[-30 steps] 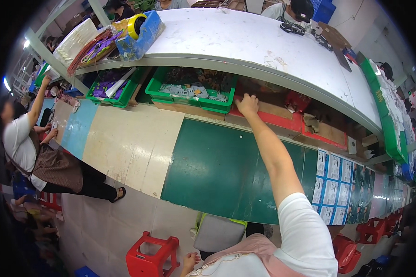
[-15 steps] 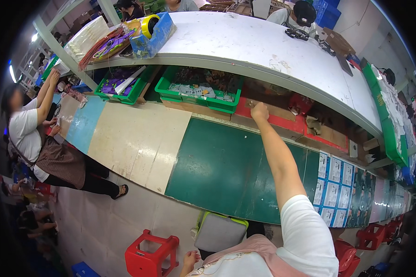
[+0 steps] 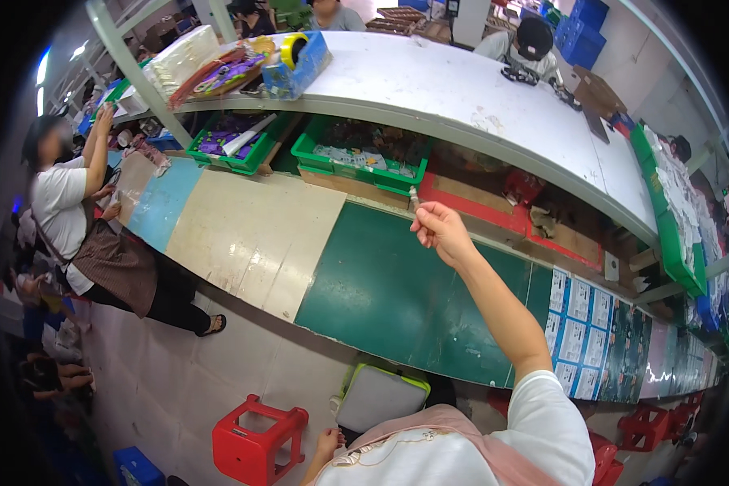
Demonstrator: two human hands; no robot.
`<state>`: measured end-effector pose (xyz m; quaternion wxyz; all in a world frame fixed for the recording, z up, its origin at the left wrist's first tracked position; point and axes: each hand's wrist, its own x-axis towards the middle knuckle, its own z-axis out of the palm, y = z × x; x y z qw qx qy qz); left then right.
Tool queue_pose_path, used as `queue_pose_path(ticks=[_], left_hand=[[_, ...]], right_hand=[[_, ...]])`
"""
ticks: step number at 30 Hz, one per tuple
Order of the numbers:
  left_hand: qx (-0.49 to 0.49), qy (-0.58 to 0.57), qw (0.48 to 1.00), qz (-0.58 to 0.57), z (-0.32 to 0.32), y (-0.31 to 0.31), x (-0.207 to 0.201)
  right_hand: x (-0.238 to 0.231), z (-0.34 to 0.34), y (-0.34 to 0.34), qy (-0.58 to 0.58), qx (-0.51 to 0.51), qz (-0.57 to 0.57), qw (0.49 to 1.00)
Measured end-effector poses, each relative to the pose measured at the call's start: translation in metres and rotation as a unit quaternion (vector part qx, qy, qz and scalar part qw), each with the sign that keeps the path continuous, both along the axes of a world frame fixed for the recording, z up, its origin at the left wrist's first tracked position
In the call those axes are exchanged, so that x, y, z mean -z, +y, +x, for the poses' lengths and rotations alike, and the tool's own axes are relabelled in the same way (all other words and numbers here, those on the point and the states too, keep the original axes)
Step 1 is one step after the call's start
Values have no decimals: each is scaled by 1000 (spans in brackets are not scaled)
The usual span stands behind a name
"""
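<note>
Right hand (image 3: 445,232) pinches small pale object (image 3: 414,196) at fingertips; green bin (image 3: 393,182) just beyond them, green tabletop (image 3: 381,279) below; left hand (image 3: 329,442) well back leftward, grip hard to tell

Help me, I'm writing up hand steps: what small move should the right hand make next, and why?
Probably ease the right hand back toward the torso, over the green tabletop. Its fingertips pinch a small pale piece, which in this view sits close to the green bin's front corner, and the tabletop stretches from near there toward the torso.
</note>
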<state>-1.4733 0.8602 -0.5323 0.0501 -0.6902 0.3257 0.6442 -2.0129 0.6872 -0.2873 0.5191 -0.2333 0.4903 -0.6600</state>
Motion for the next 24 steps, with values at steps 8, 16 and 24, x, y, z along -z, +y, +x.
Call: queue_pose_path(ticks=[8, 16, 24], left_hand=[[-60, 29, 997, -40, 2, -5, -3], [-99, -7, 994, -41, 33, 40, 8], [-98, 10, 995, -28, 32, 28, 16]], right_hand=[[-89, -16, -161, 15, 49, -29, 998], [-30, 103, -140, 122, -81, 10, 989], [122, 242, 168, 496, -570, 78, 651]])
